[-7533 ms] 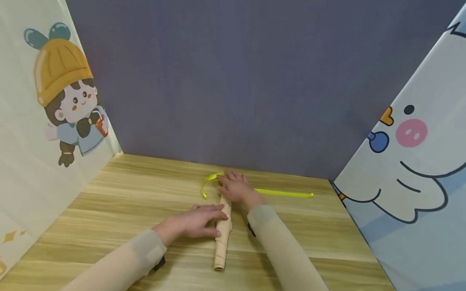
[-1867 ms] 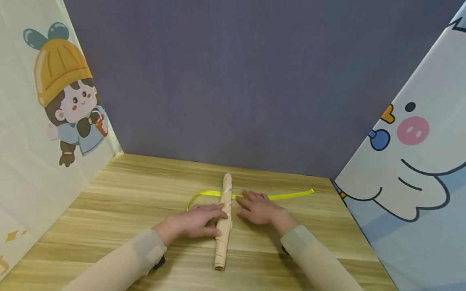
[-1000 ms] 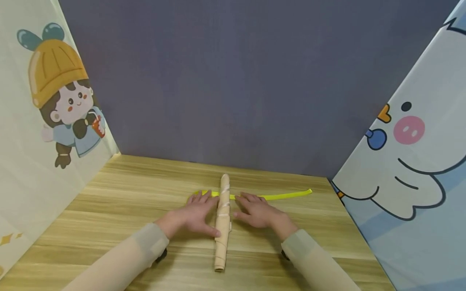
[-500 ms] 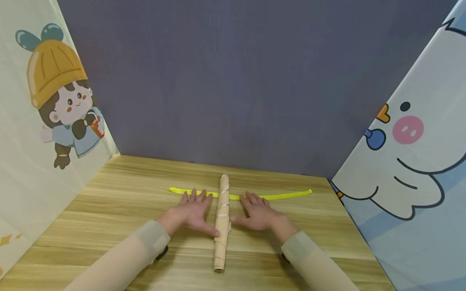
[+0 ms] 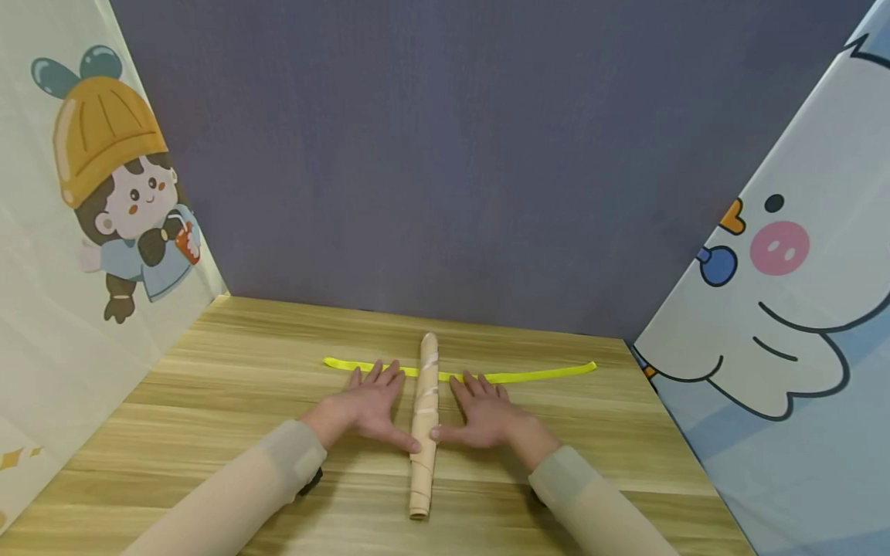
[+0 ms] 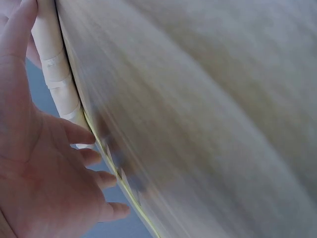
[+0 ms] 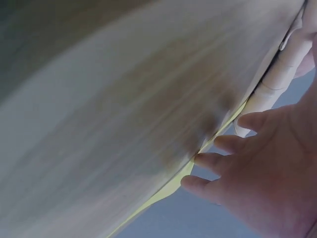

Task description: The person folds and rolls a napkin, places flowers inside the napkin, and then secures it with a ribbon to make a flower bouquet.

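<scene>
I see a smooth beige rolled tube (image 5: pixel 425 417) lying near-to-far over a thin yellow ribbon (image 5: pixel 542 376) running left-right on the wood-grain table (image 5: pixel 243 386). Left hand (image 5: pixel 368 405) and right hand (image 5: pixel 490 417) both released, fingers spread, thumbs at the tube's sides.

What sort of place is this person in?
Probably a screened-off work booth: a wood-grain table in front of a plain dark backdrop, with cartoon-printed panels on both sides.
</scene>
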`<state>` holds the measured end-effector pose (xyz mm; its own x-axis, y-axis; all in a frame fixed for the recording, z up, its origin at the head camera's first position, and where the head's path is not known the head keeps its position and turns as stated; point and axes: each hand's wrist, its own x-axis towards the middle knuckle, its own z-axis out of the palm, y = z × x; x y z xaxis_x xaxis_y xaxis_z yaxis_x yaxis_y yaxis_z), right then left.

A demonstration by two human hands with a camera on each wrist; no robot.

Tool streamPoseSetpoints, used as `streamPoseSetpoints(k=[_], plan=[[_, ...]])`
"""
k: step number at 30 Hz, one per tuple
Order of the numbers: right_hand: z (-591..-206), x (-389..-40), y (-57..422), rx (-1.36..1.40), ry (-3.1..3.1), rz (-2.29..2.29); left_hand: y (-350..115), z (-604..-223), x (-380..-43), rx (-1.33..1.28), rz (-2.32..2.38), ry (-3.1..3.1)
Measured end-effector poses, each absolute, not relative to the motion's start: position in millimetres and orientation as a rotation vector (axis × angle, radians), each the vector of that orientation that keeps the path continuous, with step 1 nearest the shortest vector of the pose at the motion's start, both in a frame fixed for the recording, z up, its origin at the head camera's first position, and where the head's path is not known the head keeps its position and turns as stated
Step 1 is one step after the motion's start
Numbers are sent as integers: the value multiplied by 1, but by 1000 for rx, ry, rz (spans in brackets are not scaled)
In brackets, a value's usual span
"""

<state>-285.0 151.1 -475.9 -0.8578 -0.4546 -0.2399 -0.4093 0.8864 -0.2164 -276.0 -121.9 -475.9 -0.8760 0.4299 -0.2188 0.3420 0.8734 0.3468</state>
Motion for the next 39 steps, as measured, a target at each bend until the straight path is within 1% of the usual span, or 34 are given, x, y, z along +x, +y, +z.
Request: streamPoseSetpoints(k=[11,18,29,39], plan=[[-477,-285,149,-619,2775,-219,-122,-477,-278,547,413,2749],[-477,-283,147,-604,2783,-216,-121,-471,-271,501,414,2755],[-477,-275,145,-622,2823,-207,-121,-471,-265,429,351,2799],[-479,-266,143,-550,2893,-186,-120,-470,-257,353,318,2836]])
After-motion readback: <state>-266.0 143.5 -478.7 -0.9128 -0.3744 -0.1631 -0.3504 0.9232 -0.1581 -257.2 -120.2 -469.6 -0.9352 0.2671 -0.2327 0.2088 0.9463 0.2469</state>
